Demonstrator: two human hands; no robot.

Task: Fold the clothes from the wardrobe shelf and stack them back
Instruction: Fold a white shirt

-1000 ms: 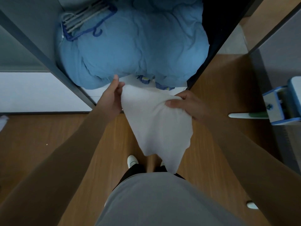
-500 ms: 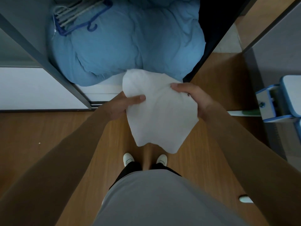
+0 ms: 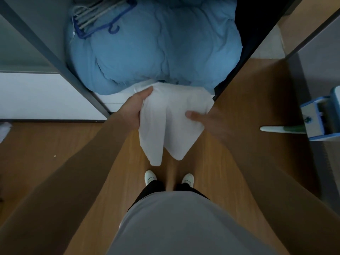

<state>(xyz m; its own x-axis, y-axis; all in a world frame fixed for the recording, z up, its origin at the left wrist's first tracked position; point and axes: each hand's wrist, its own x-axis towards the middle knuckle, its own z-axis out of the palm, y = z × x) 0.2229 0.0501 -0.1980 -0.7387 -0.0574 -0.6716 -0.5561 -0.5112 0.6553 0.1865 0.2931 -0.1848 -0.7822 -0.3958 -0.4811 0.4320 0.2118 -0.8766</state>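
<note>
White cloth, a small soft garment, hangs in mid-air between my hands just in front of the wardrobe shelf, its two loose tails drooping toward my shoes at 6 o'clock. My left hand is closed on its edge at 9 o'clock, thumb on top; my right hand holds the 3 o'clock side, thumb pressed on the face and fingers hidden behind. To fold well, I'd judge I should keep both edges level and taut, bring the halves together evenly, then smooth the crease. Beyond, at 12 o'clock, the blue duvet fills the shelf, hangers lying on it.
</note>
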